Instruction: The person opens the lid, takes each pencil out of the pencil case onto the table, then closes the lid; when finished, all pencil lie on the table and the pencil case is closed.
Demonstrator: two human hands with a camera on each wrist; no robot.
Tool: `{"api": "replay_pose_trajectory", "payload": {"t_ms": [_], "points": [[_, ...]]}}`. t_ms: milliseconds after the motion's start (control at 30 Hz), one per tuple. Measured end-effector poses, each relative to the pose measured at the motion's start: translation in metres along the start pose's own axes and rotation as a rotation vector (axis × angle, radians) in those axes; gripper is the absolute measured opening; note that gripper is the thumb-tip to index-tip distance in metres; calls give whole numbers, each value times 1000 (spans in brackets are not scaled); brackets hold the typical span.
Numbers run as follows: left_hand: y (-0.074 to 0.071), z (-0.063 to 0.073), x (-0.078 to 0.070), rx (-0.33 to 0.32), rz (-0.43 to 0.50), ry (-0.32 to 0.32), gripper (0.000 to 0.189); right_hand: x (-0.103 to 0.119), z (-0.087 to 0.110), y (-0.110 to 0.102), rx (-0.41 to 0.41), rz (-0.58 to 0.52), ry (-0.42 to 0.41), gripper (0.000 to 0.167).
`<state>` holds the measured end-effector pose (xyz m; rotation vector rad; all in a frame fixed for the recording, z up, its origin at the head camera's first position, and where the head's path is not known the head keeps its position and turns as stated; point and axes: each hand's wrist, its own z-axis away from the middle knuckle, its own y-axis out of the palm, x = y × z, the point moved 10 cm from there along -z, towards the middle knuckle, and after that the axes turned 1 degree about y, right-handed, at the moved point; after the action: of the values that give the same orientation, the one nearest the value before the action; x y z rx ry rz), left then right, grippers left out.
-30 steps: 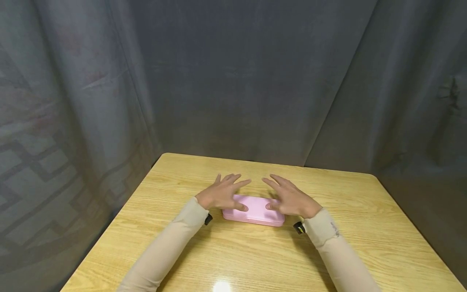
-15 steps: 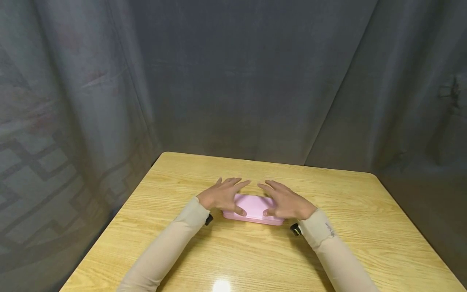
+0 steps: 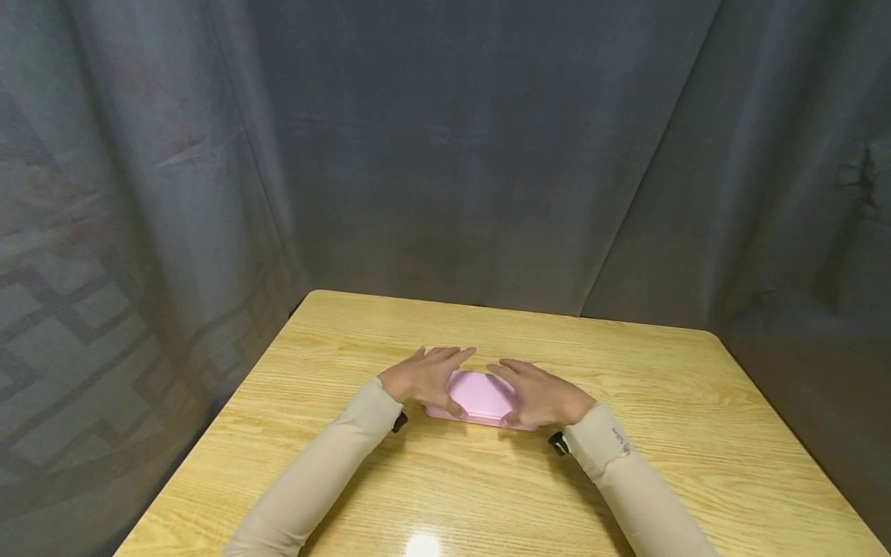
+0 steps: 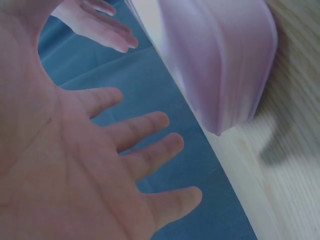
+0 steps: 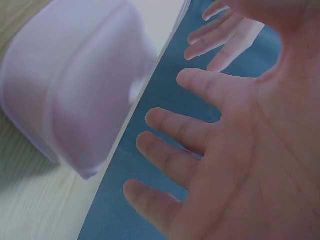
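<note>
A pink lidded case [image 3: 482, 394], long with rounded corners, lies closed on the wooden table; it looks like a pencil case. Over its left end hovers my left hand [image 3: 427, 381], fingers spread and thumb toward the near edge. My right hand [image 3: 543, 396] is spread the same way above the right end. In the left wrist view the case [image 4: 220, 55] shows apart from the left fingers [image 4: 145, 127]. A gap also shows between the right fingers [image 5: 170, 125] and the case [image 5: 85, 90] in the right wrist view. Both hands hold nothing.
The wooden table [image 3: 431, 480] has rounded far corners. Dark grey curtains [image 3: 445, 155] hang behind it and along both sides. A small black wrist device [image 3: 559, 443] sits under the right cuff, another device [image 3: 400, 422] under the left.
My right hand has moved left and toward me, lower over the case's right end. The left hand has come slightly nearer too. The case stays in place.
</note>
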<state>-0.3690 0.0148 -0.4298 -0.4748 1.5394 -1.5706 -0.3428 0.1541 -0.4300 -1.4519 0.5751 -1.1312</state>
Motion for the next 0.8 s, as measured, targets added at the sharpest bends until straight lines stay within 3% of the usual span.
{"api": "replay_pose_trajectory", "payload": {"t_ms": [367, 667, 800], "points": [[5, -1, 3, 10, 27, -6, 125, 3, 0, 4, 24, -33, -9, 107], [15, 0, 4, 60, 91, -14, 129, 4, 0, 12, 53, -20, -16, 105], [17, 0, 6, 62, 67, -23, 128, 4, -1, 12, 55, -4, -11, 104]]}}
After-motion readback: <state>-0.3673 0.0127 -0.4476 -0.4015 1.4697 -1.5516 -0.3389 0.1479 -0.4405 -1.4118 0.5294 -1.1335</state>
